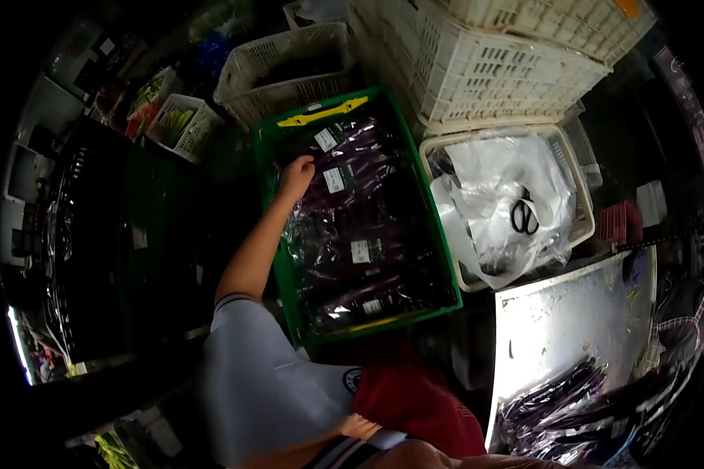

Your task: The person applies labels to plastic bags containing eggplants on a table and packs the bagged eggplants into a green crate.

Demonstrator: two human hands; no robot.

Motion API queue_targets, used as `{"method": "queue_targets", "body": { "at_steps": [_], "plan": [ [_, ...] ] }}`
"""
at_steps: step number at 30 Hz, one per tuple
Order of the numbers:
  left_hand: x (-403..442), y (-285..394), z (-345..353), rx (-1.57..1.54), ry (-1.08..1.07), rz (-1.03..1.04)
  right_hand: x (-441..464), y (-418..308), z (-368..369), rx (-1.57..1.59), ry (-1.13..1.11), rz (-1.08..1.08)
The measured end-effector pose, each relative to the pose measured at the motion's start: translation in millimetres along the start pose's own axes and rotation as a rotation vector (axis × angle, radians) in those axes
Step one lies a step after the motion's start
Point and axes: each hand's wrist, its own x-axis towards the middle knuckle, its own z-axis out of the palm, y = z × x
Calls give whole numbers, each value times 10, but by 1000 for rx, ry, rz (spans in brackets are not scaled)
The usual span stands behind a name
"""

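A green crate [448, 258] with yellow handles holds several clear bags of long purple eggplants [340, 207], some with white labels. My left hand [296, 178] reaches over the crate's left side, its fingers curled at the edge of a labelled bag. That bag hides part of the fingertips' grip. Low in the view, close to my chest, is my right hand [360, 427]. Its fingers are bent beside the dark red apron [414, 399], and what they hold, if anything, does not show.
Right of the crate, a pale basket [585, 211] holds white plastic bags [485, 172] and black-handled scissors [526, 216]. Stacked white crates [501, 74] rise behind. More eggplants [555, 406] lie on a metal table [563, 313]; a person's checked sleeve [684, 320] is beside it.
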Motion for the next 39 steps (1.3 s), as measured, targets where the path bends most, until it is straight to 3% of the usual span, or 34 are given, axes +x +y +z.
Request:
{"method": "queue_targets", "body": {
  "at_steps": [4,7,12,13,15,16,17,20,25,27,29,32,35,36,37,39],
  "plan": [
    [690,-208,49,399,16,-47,-287,120,1370,167,-307,153],
    [1017,-541,182,370,-36,67,-611,258,2434,272,-542,363],
    [1099,-254,-31,577,-583,-230,-1423,643,4029,371,-711,861],
    [1118,-204,-58,586,-625,-231,-1517,969,4244,672,-1044,872],
    [1052,-38,-108,607,-719,-230,-1918,1055,4855,711,-986,962],
    [968,-106,-56,754,-553,34,-2099,1230,5121,709,-888,977],
    [940,-243,-8,665,-534,43,-2259,1457,5339,700,-788,992],
    [930,-425,-8,451,-549,-16,-2552,1980,5839,665,-779,1070],
    [1058,-174,-118,473,-807,-125,-2378,2172,6002,733,-987,1397],
    [995,-208,-98,274,-793,-71,-2328,2154,6012,756,-1055,1461],
    [944,-588,81,266,-687,23,-2291,2141,6026,774,-1099,1468],
    [621,-157,19,375,-554,95,-2254,2178,6020,803,-1141,1480],
    [510,199,-41,436,-574,-3,-2249,2188,5950,846,-1150,1495],
    [526,84,-12,332,-563,2,-2273,2249,5946,839,-1066,1501],
    [566,-25,6,54,-735,-114,-2285,2311,5943,870,-1070,1520],
    [560,36,21,-156,-920,-446,-2301,2296,5950,904,-1053,1509]
  ]
}}
